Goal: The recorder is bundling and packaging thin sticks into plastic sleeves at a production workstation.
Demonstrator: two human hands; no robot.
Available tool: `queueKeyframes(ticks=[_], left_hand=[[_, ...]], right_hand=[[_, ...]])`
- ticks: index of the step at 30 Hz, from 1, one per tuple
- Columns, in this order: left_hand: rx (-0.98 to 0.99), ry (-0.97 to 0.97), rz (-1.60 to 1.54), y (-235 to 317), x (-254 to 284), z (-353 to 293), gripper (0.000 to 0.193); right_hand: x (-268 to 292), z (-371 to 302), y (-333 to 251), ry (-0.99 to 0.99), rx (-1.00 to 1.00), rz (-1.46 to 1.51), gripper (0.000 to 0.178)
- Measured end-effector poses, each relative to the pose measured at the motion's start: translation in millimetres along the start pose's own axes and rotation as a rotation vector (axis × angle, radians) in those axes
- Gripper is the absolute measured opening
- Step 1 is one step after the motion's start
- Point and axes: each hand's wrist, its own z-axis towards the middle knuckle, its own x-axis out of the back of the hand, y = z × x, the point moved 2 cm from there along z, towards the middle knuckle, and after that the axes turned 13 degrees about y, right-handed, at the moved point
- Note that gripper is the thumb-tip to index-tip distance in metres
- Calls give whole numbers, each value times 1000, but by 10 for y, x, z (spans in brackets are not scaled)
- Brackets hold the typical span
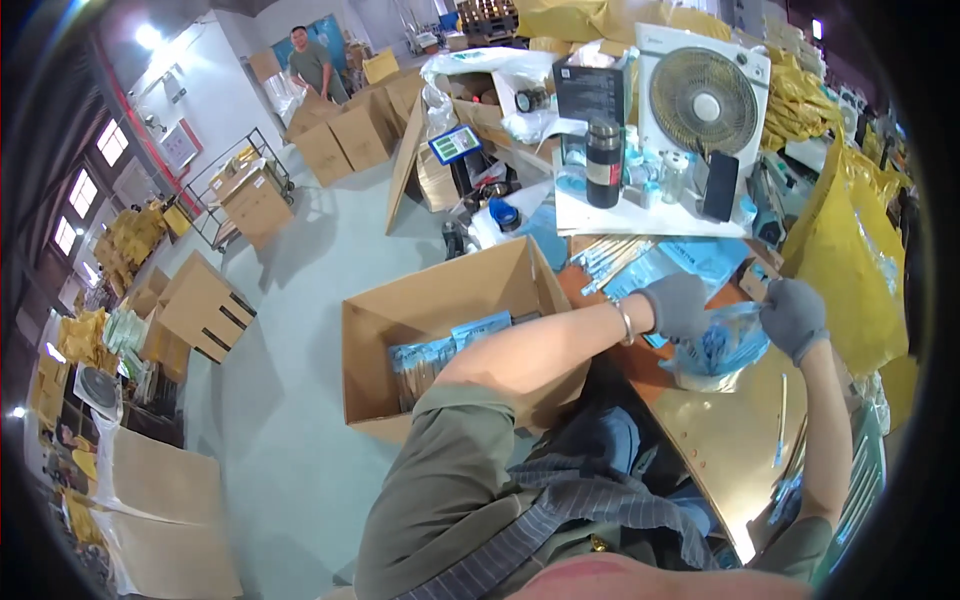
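Observation:
Both my hands wear grey gloves. Between them a clear plastic bag with blue print (722,345) stands over the brown worktable (715,425). My left hand (675,308) is closed on the bag's left upper edge. At its right upper corner my right hand (795,318) pinches the plastic. What lies inside the bag is hard to make out. Just beyond, flat blue plastic bags (705,258) lie beside a bundle of thin pale sticks with blue ends (607,262). One similar thin stick (782,420) rests on the table near my right forearm.
An open cardboard box (365,345) holding blue-topped packs (425,370) stands left of the table. Behind the work area are a white fan (703,100), a dark thermos (604,165) and a phone (720,187). A yellow sack (850,260) hangs at right. A person (312,65) stands far off.

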Motion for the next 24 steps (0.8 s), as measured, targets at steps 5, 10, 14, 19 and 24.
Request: queueKeyframes(ticks=[5, 10, 14, 19, 24], left_hand=[[31, 191, 167, 32, 119, -232, 29], [100, 325, 175, 31, 155, -225, 26], [50, 332, 86, 17, 87, -112, 27], [51, 267, 154, 57, 160, -53, 30], [46, 248, 224, 81, 123, 10, 32]], right_hand=[[8, 97, -189, -32, 14, 27, 11], [-40, 96, -303, -102, -2, -42, 14], [-55, 96, -336, -292, 29, -140, 17], [22, 30, -150, -229, 31, -48, 16], [39, -50, -84, -145, 31, 38, 11]])
